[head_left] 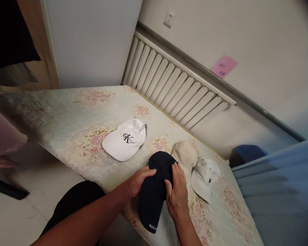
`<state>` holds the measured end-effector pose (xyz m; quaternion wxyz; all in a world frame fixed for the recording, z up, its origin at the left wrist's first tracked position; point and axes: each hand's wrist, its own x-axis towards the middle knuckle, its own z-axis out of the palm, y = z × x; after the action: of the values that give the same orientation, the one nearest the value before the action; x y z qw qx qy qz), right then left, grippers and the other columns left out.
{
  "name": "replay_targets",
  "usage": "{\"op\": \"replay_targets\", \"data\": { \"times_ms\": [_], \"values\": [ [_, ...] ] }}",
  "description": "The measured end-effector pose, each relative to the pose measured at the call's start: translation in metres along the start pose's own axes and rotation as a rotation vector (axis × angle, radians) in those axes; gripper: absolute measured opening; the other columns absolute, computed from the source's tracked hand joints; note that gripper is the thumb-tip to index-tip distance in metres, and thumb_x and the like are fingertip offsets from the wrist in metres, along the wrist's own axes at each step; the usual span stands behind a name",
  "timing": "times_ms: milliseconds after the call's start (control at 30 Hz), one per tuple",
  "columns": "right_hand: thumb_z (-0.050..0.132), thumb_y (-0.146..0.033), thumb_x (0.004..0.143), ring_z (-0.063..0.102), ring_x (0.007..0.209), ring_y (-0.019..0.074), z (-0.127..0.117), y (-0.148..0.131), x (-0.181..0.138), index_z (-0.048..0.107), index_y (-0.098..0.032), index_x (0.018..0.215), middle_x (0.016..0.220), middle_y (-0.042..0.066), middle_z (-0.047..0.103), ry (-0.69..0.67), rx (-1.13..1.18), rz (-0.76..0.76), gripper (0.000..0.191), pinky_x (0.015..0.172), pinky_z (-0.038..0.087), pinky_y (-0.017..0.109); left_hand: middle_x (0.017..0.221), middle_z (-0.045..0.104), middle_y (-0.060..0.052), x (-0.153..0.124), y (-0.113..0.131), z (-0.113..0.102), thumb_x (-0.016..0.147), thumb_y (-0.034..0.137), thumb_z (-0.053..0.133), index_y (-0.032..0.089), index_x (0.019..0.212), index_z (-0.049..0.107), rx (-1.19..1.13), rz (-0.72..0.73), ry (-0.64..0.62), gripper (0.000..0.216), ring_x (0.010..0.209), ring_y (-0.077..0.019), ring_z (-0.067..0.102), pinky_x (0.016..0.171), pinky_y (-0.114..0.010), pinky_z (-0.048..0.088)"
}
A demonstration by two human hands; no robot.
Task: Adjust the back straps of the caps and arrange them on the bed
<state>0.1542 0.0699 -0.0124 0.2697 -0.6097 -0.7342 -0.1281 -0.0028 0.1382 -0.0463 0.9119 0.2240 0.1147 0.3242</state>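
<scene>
Between my two hands is a dark navy baseball cap (157,191), its brim pointing down toward me with small white lettering near the edge. My left hand (141,179) grips the cap's left side, thumb on top and the other fingers hidden underneath. On the right side lies my right hand (177,191), its fingers stretched along the crown and the thumb apart. A white cap with a black monogram (125,139) sits on the table to the left. Just beyond my right hand are a beige cap (186,153) and an off-white cap with a small dark emblem (206,176).
The table has a flowered cover (66,136). A white radiator (174,78) runs along the wall behind it, below a pink note (224,66). A blue curtain (284,191) hangs at the right. Another person's hand (3,162) shows at the left edge.
</scene>
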Motion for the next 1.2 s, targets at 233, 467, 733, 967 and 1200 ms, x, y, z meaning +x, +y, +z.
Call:
{"op": "replay_targets", "data": {
  "times_ms": [233,467,733,967,1200],
  "values": [
    [0.051,-0.034,0.089,0.02,0.14,0.0317,0.001,-0.034,0.009,0.026,-0.01,0.143,0.147,0.019,0.034,-0.103,-0.031,-0.283,0.064,0.108,0.028,0.06,0.095,0.072,-0.008,0.003,-0.002,-0.002,0.076,0.019,0.062,0.012,0.097,0.071,-0.014,0.09,-0.002,0.024,0.088,-0.019,0.064,0.088,-0.029,0.043],
    [0.049,-0.036,0.091,0.022,0.139,0.0313,0.005,-0.012,0.011,0.026,-0.01,0.143,0.145,0.02,0.037,-0.068,-0.063,-0.242,0.063,0.106,0.029,0.062,0.089,0.073,-0.009,-0.001,0.001,-0.002,0.075,0.028,0.063,0.01,0.103,0.068,-0.113,-0.113,0.108,0.033,0.073,-0.0186,0.066,0.081,-0.031,0.047],
    [0.043,-0.035,0.093,0.023,0.139,0.0279,0.0,-0.01,0.005,0.023,-0.012,0.144,0.148,0.019,0.032,-0.008,-0.011,-0.052,0.059,0.107,0.031,0.059,0.083,0.073,-0.013,-0.009,0.005,0.002,0.082,0.043,0.051,0.004,0.107,0.065,-0.219,-0.283,0.088,0.048,0.07,-0.0232,0.067,0.08,-0.036,0.05],
    [0.053,-0.042,0.088,0.018,0.14,0.0334,0.004,-0.035,0.011,0.027,-0.01,0.143,0.146,0.02,0.035,-0.092,-0.072,-0.277,0.069,0.107,0.026,0.063,0.094,0.073,-0.012,-0.002,0.0,-0.005,0.085,0.045,0.051,0.008,0.108,0.066,-0.229,-0.128,0.012,0.047,0.093,-0.0235,0.066,0.096,-0.034,0.041],
    [0.044,-0.036,0.092,0.021,0.14,0.029,0.002,-0.008,0.005,0.024,-0.015,0.144,0.15,0.017,0.029,-0.061,0.061,-0.093,0.059,0.108,0.026,0.061,0.103,0.07,-0.015,-0.001,0.002,-0.006,0.085,0.056,0.046,0.006,0.122,0.058,-0.275,-0.264,-0.113,0.064,0.103,-0.0292,0.063,0.097,-0.04,0.04]
  ]
}}
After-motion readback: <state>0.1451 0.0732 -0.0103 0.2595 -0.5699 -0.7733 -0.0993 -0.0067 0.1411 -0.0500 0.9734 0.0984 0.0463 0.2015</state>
